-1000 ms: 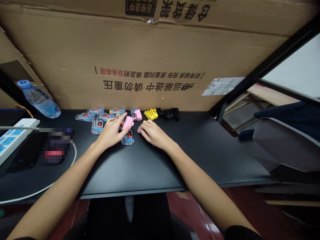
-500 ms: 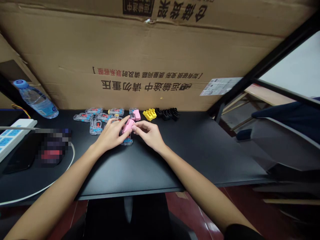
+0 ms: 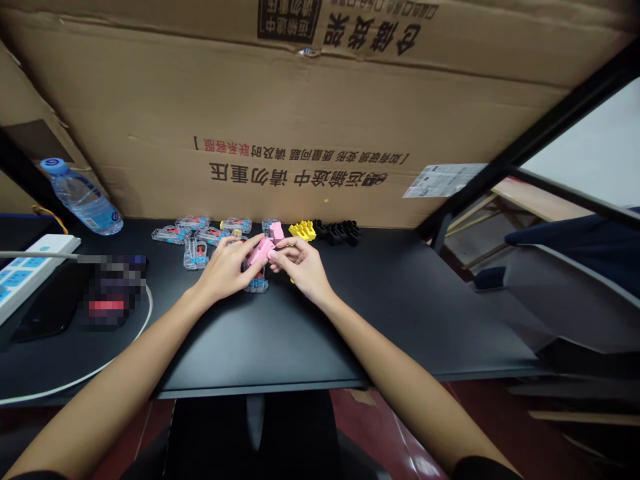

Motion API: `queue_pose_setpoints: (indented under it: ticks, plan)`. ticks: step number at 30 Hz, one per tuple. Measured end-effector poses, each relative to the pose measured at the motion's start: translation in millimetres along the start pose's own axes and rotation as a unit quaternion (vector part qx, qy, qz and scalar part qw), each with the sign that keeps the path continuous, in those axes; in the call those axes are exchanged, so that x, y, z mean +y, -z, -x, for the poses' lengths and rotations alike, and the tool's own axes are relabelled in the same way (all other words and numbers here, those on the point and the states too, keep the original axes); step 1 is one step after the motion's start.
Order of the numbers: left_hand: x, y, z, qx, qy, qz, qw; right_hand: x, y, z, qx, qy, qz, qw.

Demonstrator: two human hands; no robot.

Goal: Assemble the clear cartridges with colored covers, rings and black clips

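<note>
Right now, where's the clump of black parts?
In the head view, the black parts lie right of centre at the back of the table, by the cardboard, right of the yellow parts and beyond the right hand.

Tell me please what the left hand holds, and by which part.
The left hand pinches a pink piece by opposite sides, between thumb and finger.

Looks forward and down from the wearer's head, over the black surface (image 3: 280,347) toward the cardboard wall (image 3: 270,100) behind it. Sits near enough to catch left hand (image 3: 223,270) and right hand (image 3: 306,270) around mid-frame, wide enough to include floor (image 3: 387,443) below the front edge.
</note>
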State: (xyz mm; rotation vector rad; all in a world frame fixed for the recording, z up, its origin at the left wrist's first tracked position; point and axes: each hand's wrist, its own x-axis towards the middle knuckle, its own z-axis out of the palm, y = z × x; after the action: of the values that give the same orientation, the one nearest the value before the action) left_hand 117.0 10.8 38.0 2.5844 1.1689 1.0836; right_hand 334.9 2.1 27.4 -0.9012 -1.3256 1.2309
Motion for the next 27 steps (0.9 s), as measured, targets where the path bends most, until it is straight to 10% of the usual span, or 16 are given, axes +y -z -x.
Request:
queue_pose_setpoints:
  ticks: [27]
  plan:
    - [6,0,-1,0.007,0.048,0.035,0.998,-4,-8,3,-0.011,-0.039,0.043,0.998]
